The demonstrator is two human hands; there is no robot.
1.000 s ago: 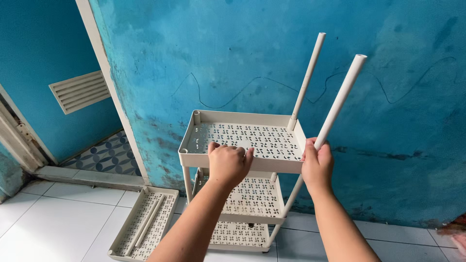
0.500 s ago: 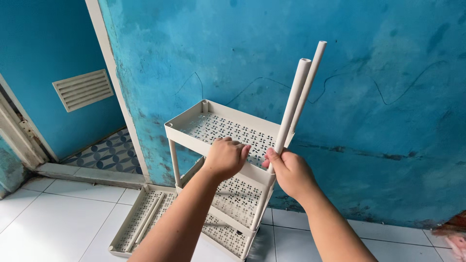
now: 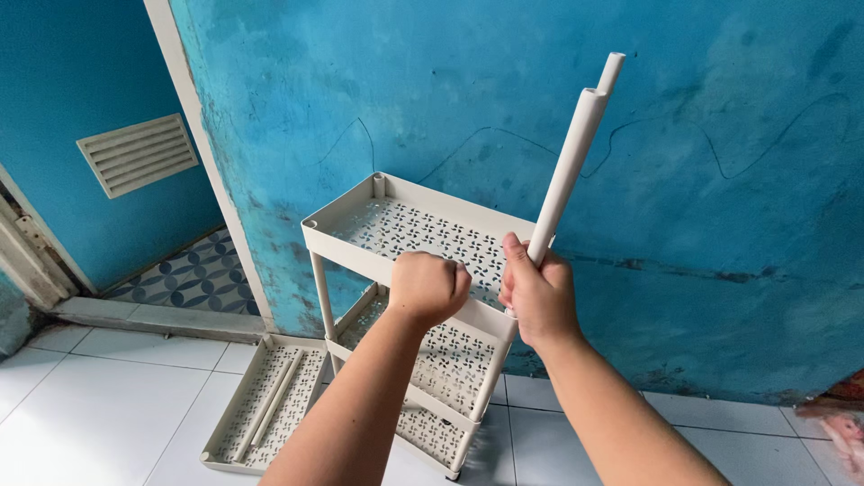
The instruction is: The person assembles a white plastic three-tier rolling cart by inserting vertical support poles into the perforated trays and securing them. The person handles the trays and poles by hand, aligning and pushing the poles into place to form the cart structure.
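Right hand (image 3: 538,292) wrapped tight around the lower end of a cream tube (image 3: 567,171), thumb up along its near side; tube rising up and slightly rightward from the fist, standing at the near right corner of the rack. Second tube (image 3: 611,72) just behind the first, only its tip showing above. Left hand (image 3: 428,285) closed in a fist, knuckles up, just left of the right hand and pressed on the near rim of the top tray (image 3: 360,256) of a cream three-tier rack (image 3: 445,360); cannot tell whether anything gripped inside it. Below the hands, two lower perforated tiers. Down and left of the left forearm, a loose tray (image 3: 236,423) flat on the white tiled floor (image 3: 108,405), with two spare tubes (image 3: 270,405) lying in it. Beyond both hands, a worn blue wall (image 3: 720,180).
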